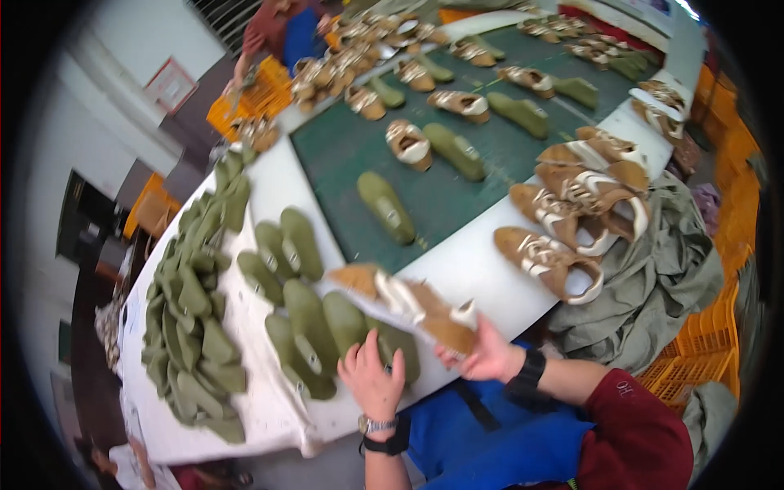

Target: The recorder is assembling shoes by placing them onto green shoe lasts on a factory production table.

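My right hand [488,353] grips a tan and white lace-up shoe [412,304] by its heel, its toe pointing up and left. The shoe is held above the near edge of the white table and is slightly blurred. My left hand [372,380], fingers spread, is over a green insole [392,343] lying at the table's near edge; I cannot tell whether it presses on it. Beside that hand a green insole [307,322] lies in a loose group of several. A single green insole [385,207] lies on the dark green belt ahead.
Overlapping green insoles [192,314] fill the table's left side. Several shoes [551,263] stand on the right edge. Shoes and insoles lie along the green belt [335,171]. An orange crate [694,347] with grey-green cloth is at the right. Across the table a person [286,28] works.
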A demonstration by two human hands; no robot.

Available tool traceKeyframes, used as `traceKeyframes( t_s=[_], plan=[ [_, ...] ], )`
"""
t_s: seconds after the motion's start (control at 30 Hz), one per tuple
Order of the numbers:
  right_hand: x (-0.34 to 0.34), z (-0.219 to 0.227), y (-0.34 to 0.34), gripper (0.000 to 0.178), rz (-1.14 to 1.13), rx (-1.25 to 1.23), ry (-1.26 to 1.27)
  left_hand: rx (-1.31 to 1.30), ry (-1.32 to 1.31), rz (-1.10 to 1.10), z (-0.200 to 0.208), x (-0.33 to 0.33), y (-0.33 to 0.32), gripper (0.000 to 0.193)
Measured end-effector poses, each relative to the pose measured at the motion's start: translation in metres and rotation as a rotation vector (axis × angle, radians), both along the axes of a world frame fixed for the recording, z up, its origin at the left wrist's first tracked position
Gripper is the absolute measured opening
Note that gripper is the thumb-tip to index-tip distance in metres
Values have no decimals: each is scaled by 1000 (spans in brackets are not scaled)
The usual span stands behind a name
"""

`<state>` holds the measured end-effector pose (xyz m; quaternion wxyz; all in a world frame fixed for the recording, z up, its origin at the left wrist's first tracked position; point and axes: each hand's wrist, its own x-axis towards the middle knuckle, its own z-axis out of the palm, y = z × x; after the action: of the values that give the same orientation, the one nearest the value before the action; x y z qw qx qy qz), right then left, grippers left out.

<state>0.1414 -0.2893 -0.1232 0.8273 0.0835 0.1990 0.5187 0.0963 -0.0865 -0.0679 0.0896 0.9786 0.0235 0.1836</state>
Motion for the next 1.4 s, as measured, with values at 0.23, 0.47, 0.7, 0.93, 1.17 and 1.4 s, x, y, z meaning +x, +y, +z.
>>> traceKeyframes(
  t_s=[0.23,0.47,0.7,0.93,1.17,1.4],
  plan=[
    [-23,-7,32,52,202,-92,-230,-227,-35,-105,-38,-27,58,39],
    [-23,18,30,44,310,-41,-560,-1000,-106,-121,-21,-45,57,49],
    [-27,27,35,41,318,-210,-817,-1688,-305,30,9,-59,55,48],
    [-30,24,39,52,-247,-655,-1465,-1855,-335,102,8,-56,63,48],
    [-32,74,3,43,-274,-908,-2051,-1579,-399,212,5,-52,48,31],
    [-30,104,-8,28,-2,-875,-2212,-1569,-226,163,34,-43,28,34]
  ],
)
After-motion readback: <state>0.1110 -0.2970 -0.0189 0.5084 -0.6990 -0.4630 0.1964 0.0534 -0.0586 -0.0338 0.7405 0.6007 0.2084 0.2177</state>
